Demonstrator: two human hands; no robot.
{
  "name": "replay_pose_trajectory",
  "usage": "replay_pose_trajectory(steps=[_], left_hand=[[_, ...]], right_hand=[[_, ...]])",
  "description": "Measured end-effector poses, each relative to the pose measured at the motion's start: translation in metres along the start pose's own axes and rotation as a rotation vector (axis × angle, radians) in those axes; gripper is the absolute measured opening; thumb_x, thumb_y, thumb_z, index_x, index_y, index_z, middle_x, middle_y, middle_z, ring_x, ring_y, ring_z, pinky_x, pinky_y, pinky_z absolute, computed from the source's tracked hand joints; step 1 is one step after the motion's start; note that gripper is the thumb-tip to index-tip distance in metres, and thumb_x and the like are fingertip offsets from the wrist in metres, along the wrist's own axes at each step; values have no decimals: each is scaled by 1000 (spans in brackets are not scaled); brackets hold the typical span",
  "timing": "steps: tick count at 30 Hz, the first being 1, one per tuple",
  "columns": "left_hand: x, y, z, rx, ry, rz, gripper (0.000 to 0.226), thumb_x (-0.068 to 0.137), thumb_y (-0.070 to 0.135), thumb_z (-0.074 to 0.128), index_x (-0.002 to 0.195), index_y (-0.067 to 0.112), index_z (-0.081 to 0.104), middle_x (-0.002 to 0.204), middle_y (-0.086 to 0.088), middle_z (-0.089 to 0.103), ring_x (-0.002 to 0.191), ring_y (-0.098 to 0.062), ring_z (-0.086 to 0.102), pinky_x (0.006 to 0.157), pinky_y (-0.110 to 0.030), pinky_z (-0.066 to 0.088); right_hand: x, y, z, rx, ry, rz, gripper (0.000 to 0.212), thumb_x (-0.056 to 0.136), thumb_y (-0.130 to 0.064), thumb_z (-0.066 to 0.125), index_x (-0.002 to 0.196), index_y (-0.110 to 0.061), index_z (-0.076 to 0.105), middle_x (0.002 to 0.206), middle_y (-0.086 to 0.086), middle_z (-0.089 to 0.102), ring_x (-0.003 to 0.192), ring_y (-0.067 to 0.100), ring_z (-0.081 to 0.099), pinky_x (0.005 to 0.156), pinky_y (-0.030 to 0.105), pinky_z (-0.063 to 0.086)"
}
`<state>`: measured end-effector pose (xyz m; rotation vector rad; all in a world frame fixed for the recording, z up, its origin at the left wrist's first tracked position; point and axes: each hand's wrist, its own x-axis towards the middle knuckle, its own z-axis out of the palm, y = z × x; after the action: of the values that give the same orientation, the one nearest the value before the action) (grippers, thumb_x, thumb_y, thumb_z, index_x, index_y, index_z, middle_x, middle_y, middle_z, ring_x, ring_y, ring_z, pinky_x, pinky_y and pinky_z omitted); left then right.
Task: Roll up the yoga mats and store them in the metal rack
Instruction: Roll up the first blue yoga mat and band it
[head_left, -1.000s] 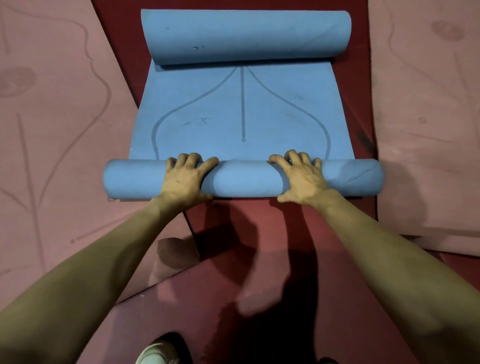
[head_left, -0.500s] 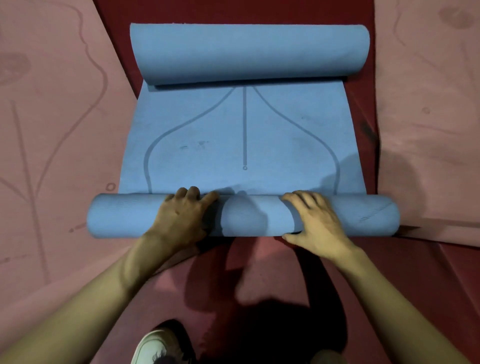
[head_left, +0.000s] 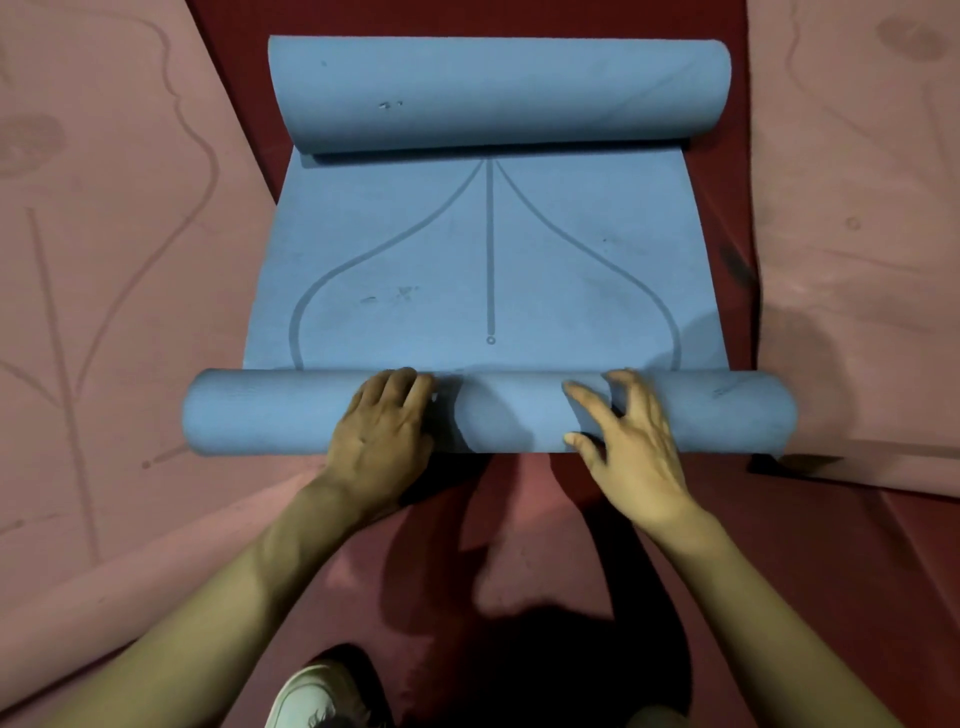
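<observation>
Since half a second ago the right hand (head_left: 631, 441) has loosened, its fingers now spread and half lifted, only thumb and fingertips touching the blue yoga mat (head_left: 415, 249), while the left hand (head_left: 382, 436) stays curled over the near roll (head_left: 260, 413). Beyond the hands the mat lies flat, its far end curled into a second roll (head_left: 498, 93), on a dark red floor (head_left: 571, 571) between pink mats (head_left: 104, 260).

Floor (head_left: 234, 88): dark red, bare strips at 11 and 1 o'clock.
Shoe (head_left: 311, 696): white, at 6 o'clock.
</observation>
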<state>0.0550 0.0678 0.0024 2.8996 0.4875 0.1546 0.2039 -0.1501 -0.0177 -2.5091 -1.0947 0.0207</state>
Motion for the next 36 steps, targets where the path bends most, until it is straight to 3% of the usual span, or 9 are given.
replay_pose_trajectory(steps=[2, 6, 10, 12, 16, 21, 24, 30, 36], left_hand=[[4, -3, 4, 24, 21, -24, 44, 69, 21, 37, 104, 5, 58, 108, -22, 61, 94, -36, 58, 86, -41, 39], [6, -1, 8, 115, 38, -70, 46, 72, 16, 37, 107, 9, 66, 109, -16, 59, 95, -28, 41, 85, -43, 30], [7, -3, 12, 90, 69, -43, 44, 76, 12, 46, 116, -3, 59, 112, -22, 61, 100, -34, 49, 90, -45, 36], [5, -3, 15, 76, 9, -22, 47, 77, 18, 53, 118, -6, 51, 118, -26, 59, 106, -41, 57, 95, -53, 42], [11, -6, 13, 23, -97, -35, 51, 75, 29, 43, 115, -1, 51, 126, -32, 53, 115, -44, 56, 94, -60, 42], [19, -12, 7, 81, -69, -40, 56, 69, 33, 42, 113, 3, 60, 122, -25, 55, 106, -37, 45, 94, -60, 41], [16, -13, 7, 78, -89, -5, 65, 72, 36, 40, 121, -1, 60, 119, -24, 59, 105, -40, 55, 92, -55, 45], [25, -19, 10, 60, -135, 61, 72, 73, 49, 43, 128, 3, 42, 123, -31, 56, 112, -50, 55, 92, -66, 40], [43, -32, 11, 20, -185, 78, 80, 74, 54, 43, 133, 0, 50, 130, -31, 49, 122, -48, 47, 99, -68, 31]], right_hand=[[3, -4, 2, -65, 53, 4, 55, 74, -18, 79, 125, -19, 61, 120, 23, 51, 113, 31, 36, 90, 51, 45], [13, -8, 3, 2, 48, 51, 47, 80, -17, 73, 124, -11, 57, 117, 20, 52, 112, 36, 47, 96, 49, 45], [29, -2, -2, 68, -27, 33, 37, 82, -21, 68, 116, -10, 61, 117, 20, 50, 111, 37, 48, 98, 46, 43], [39, 2, -4, 60, -87, 24, 45, 81, -31, 68, 119, -9, 59, 120, 20, 49, 114, 34, 42, 102, 47, 37], [47, 3, 0, -50, -31, -18, 55, 79, -49, 56, 119, -11, 62, 119, 24, 52, 113, 27, 33, 99, 59, 38], [43, -7, 11, -99, 34, 38, 46, 85, -42, 45, 117, -13, 62, 118, 25, 55, 114, 38, 48, 98, 62, 38], [34, -9, 20, -68, 74, 0, 40, 90, -28, 42, 123, -13, 59, 130, 23, 49, 126, 36, 41, 107, 59, 28], [33, 2, 20, -9, 30, -96, 61, 81, -26, 71, 136, -14, 48, 138, 25, 38, 133, 36, 28, 111, 59, 15], [61, 8, 15, -88, -142, -112, 92, 65, -42, 82, 143, -16, 40, 143, 25, 33, 137, 39, 24, 111, 58, 6]])
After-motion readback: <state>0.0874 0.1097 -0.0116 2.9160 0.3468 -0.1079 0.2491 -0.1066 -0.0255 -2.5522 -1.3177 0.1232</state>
